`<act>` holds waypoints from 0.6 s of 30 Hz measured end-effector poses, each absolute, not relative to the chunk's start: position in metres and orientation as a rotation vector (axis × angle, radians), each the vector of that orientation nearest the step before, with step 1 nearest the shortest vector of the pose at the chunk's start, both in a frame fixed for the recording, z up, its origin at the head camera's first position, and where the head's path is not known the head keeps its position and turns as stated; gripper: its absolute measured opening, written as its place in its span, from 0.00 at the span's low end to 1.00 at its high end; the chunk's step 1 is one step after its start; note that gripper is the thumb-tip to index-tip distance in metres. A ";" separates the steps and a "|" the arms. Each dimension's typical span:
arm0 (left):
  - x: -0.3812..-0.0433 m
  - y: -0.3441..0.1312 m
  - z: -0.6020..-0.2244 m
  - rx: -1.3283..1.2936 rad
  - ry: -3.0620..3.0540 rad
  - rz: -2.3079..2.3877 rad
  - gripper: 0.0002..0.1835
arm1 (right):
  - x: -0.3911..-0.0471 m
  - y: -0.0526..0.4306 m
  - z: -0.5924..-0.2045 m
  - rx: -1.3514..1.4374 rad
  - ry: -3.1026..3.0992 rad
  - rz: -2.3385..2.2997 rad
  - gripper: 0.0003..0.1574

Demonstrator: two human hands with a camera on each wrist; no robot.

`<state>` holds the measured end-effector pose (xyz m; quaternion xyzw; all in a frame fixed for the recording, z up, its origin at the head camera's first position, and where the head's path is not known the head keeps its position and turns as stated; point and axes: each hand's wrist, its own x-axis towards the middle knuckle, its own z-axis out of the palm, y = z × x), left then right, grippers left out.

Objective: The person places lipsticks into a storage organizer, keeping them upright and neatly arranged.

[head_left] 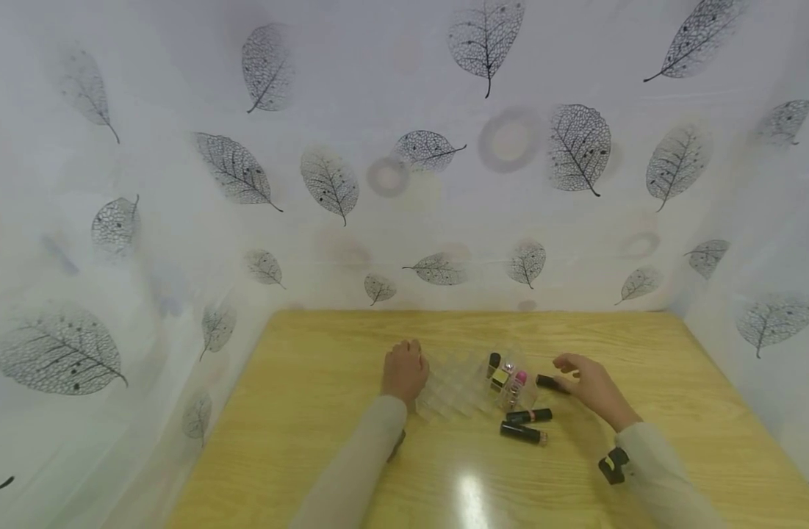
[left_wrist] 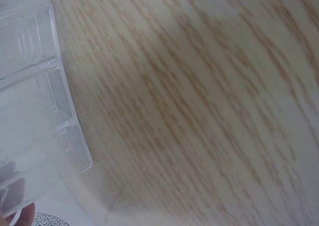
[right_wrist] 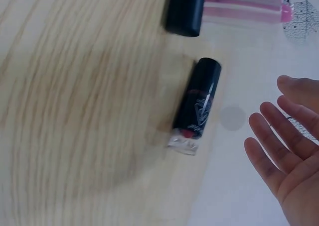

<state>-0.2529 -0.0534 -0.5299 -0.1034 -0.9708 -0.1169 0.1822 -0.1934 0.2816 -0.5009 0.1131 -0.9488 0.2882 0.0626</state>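
My left hand (head_left: 405,371) curled, holding the clear plastic gridded organizer (head_left: 453,383) by its left end — right hand (head_left: 594,383) outstretched, grip wide, beside a black cylindrical lipstick tube (head_left: 548,383) on the yellow wood-grain counter (head_left: 278,411).

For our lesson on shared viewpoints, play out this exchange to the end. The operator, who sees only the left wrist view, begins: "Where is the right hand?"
Observer: The right hand is to the right of the clear organizer.
Operator: Does the organizer hold anything?
Observer: Yes, there is a pink item among the things in its right end.
Operator: Anything loose on the table?
Observer: Two dark tubes lie on the near side of the organizer.
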 end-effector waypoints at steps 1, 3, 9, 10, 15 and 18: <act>-0.253 -0.054 -0.530 -0.292 -2.738 -0.337 0.11 | -0.194 0.283 -0.503 0.338 -2.881 0.875 0.19; -0.254 -0.054 -0.532 -0.292 -2.732 -0.343 0.11 | -0.196 0.286 -0.507 0.336 -2.915 0.877 0.19; -0.258 -0.054 -0.541 -0.295 -2.716 -0.341 0.10 | -0.203 0.292 -0.521 0.326 -3.016 0.848 0.19; -0.258 -0.054 -0.542 -0.296 -2.715 -0.339 0.10 | -0.204 0.292 -0.523 0.322 -3.026 0.846 0.19; -0.260 -0.054 -0.545 -0.297 -2.710 -0.327 0.11 | -0.207 0.293 -0.529 0.340 -3.051 0.824 0.17; -0.260 -0.054 -0.545 -0.294 -2.716 -0.331 0.11 | -0.209 0.293 -0.531 0.351 -3.066 0.812 0.15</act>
